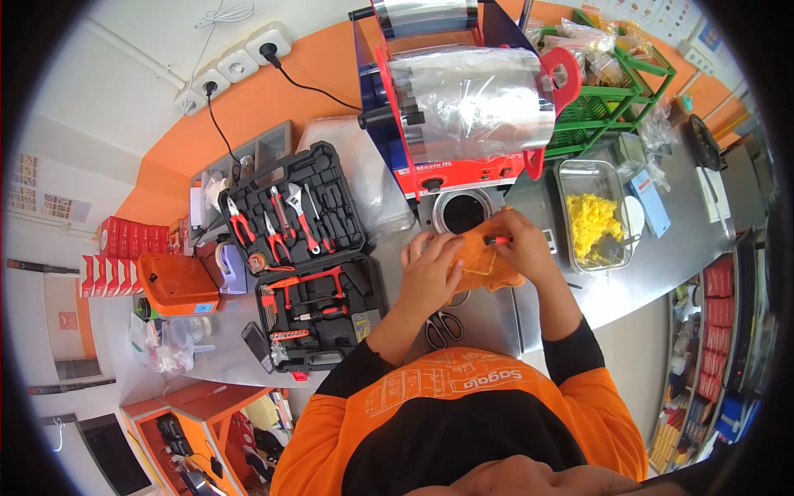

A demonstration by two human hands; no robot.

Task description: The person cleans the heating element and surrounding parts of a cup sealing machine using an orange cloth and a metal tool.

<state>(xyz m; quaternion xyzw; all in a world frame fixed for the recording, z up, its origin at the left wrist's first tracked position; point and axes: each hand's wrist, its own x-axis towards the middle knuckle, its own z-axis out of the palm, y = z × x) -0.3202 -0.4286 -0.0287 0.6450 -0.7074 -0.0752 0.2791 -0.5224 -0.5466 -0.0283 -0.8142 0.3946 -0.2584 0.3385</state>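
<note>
An orange cloth is bunched between my hands in front of the sealing machine. My left hand is closed on its left side, a ring on one finger. On the right, my right hand grips a small red-and-black tool handle against the cloth; the rest of that tool is hidden. Just behind the hands, a round metal-rimmed opening sits at the machine's base. Black-handled scissors lie on the metal table below my left hand.
An open black tool case with pliers, wrenches and a small saw lies left. Farther left are an orange box and a phone. At right stand a clear tray of yellow pieces and green baskets.
</note>
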